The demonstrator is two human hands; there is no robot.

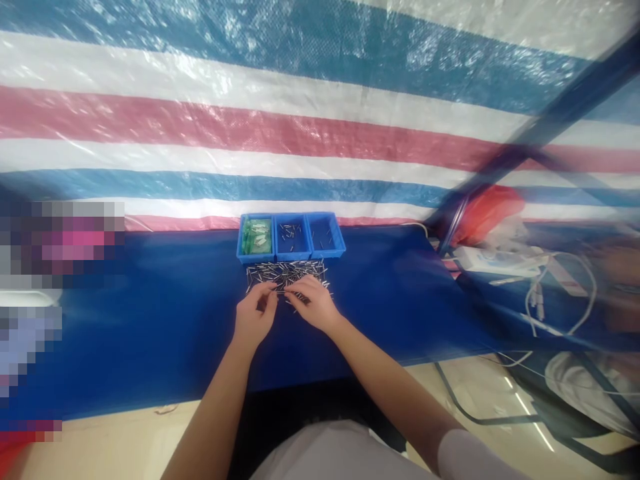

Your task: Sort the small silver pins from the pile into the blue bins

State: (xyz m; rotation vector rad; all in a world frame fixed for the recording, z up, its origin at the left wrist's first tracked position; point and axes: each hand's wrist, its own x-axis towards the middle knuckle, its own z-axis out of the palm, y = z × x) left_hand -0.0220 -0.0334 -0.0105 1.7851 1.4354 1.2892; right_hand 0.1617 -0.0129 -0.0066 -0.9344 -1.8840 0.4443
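My left hand (pixel 254 312) and my right hand (pixel 313 301) meet over the near edge of a pile of slim metal pins (pixel 270 272). A thin metal pin (pixel 281 291) spans the small gap between them, each end pinched by thumb and fingers. Its exact shape is too small to make out. Just behind the pile stand three joined blue bins. Green plastic bags with pale pieces lie in the left bin (pixel 240 250). Several small metal pieces lie in the middle bin (pixel 293 256), and a few thin ones in the right bin (pixel 329 254).
A blue tabletop (pixel 150 320) stretches to both sides. Behind it hangs a striped plastic sheet (pixel 200 120). To the right are a slanted dark frame bar (pixel 550 120), a red bag (pixel 487 213) and white cables (pixel 595 287). A blurred person is at the far right edge.
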